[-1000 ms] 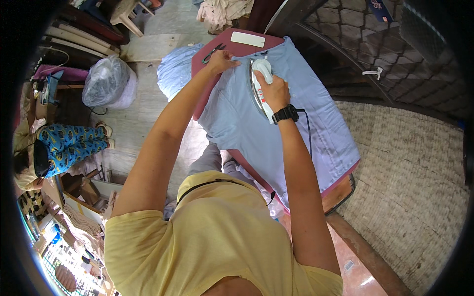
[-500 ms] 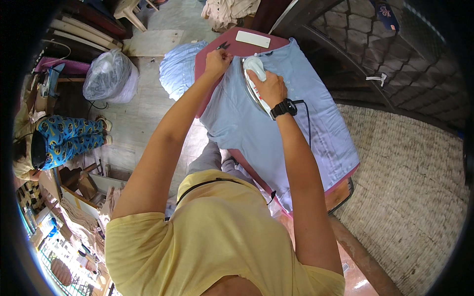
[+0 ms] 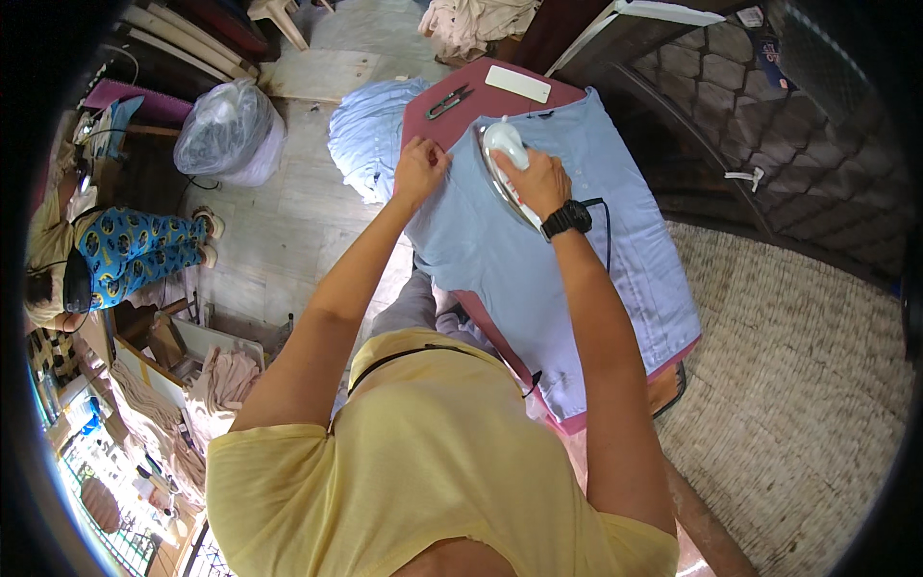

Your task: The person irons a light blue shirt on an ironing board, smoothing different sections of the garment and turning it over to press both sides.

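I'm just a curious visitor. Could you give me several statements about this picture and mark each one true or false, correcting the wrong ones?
1. The right hand grips a white iron. True.
2. The cloth under the iron is red. False: it is a light blue garment.
3. Small snips lie on the ironing board. True.
4. Both hands grip the iron. False: only the right one does; the left hand is at the garment's left edge.
5. A filled clear plastic bag stands on the floor to the left. True.
6. The black wristwatch is on the left wrist. False: it is on the right one.
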Tool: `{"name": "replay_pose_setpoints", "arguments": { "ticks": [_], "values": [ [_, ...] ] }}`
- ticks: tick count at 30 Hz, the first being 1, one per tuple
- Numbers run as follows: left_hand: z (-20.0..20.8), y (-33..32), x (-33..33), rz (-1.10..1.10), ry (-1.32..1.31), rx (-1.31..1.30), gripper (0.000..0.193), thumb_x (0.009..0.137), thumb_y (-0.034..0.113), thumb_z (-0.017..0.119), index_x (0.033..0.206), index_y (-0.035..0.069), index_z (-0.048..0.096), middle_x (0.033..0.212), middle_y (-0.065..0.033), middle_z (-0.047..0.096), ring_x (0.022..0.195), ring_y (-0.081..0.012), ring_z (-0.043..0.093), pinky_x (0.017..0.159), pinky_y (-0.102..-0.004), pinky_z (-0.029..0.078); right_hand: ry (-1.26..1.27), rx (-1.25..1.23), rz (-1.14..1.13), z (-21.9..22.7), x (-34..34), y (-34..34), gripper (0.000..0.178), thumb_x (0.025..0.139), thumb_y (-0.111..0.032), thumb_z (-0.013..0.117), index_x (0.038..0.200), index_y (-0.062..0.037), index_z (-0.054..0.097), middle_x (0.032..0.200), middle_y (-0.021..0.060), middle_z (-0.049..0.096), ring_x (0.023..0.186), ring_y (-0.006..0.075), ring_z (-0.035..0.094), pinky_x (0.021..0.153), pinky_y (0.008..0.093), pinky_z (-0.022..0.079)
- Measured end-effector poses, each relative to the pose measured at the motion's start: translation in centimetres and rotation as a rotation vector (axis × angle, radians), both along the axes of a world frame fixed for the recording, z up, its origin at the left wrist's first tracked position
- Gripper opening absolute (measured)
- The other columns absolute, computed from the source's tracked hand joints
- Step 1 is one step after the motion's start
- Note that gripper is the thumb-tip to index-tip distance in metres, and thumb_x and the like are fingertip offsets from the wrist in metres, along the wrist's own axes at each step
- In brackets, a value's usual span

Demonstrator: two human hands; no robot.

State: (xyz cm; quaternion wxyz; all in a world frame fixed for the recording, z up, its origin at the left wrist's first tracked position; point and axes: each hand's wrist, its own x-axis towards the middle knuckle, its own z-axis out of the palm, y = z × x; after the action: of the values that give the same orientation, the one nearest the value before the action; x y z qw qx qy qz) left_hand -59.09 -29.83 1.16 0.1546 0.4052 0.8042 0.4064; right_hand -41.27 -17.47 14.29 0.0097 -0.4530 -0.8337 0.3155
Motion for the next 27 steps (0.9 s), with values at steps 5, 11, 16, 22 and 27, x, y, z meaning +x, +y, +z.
{"name": "replay_pose_setpoints", "arguments": {
  "ticks": [5, 11, 16, 22, 27],
  "values": [
    [-0.2, -1.4, -0.2, 0.019, -0.17, 0.128, 0.014, 0.079, 0.012, 0.076, 0.081, 0.002, 0.066, 0.083, -0.0108, 0.055, 0.074, -0.0249, 0.057, 0.069, -0.0354, 0.049, -0.026, 0.002, 0.101, 0.1, 0.0, -0.8, 0.062, 0.083, -0.063, 0.063, 0.104, -0.0049, 0.073, 0.09, 0.0258, 0.07, 0.087, 0.0444, 0.068, 0.076, 0.0514, 0.053],
    [-0.8, -3.1, 0.0, 0.002, -0.15, 0.108, 0.013, 0.081, 0.01, 0.076, 0.085, 0.001, 0.068, 0.087, -0.0101, 0.055, 0.073, -0.0207, 0.058, 0.069, -0.0331, 0.05, -0.028, 0.039, 0.121, -0.3, -1.4, -1.4, 0.064, 0.083, -0.064, 0.062, 0.1, -0.0036, 0.073, 0.09, 0.025, 0.071, 0.087, 0.0439, 0.068, 0.077, 0.0514, 0.053],
    [0.6, -3.8, 1.1, -0.012, 0.116, -0.178, 0.014, 0.08, 0.019, 0.075, 0.084, 0.007, 0.068, 0.098, -0.011, 0.055, 0.096, -0.0267, 0.056, 0.084, -0.0435, 0.045, 0.037, 0.033, 0.181, -0.3, -1.6, -1.6, 0.064, 0.081, -0.065, 0.063, 0.097, -0.0046, 0.074, 0.09, 0.0257, 0.07, 0.087, 0.0442, 0.068, 0.077, 0.0519, 0.053],
    [-1.2, -4.6, 2.7, 0.242, 0.139, 0.004, 0.039, 0.075, 0.029, 0.081, 0.102, 0.008, 0.065, 0.105, -0.0103, 0.055, 0.112, -0.0286, 0.049, 0.099, -0.0539, 0.034, 0.043, 0.009, 0.278, -0.1, -2.5, -1.8, 0.063, 0.081, -0.065, 0.063, 0.107, -0.0083, 0.073, 0.091, 0.0251, 0.071, 0.089, 0.0429, 0.068, 0.079, 0.0505, 0.054],
    [-2.7, -4.7, 2.2, 0.35, -0.292, 0.105, 0.083, 0.075, 0.023, 0.084, 0.136, -0.003, 0.036, 0.123, -0.021, 0.055, 0.117, -0.0289, 0.055, 0.101, -0.045, 0.042, 0.03, 0.035, 0.264, -0.7, -3.2, -1.6, 0.063, 0.081, -0.066, 0.062, 0.107, -0.01, 0.074, 0.092, 0.0241, 0.071, 0.089, 0.0416, 0.069, 0.079, 0.0506, 0.054]
  ]
}}
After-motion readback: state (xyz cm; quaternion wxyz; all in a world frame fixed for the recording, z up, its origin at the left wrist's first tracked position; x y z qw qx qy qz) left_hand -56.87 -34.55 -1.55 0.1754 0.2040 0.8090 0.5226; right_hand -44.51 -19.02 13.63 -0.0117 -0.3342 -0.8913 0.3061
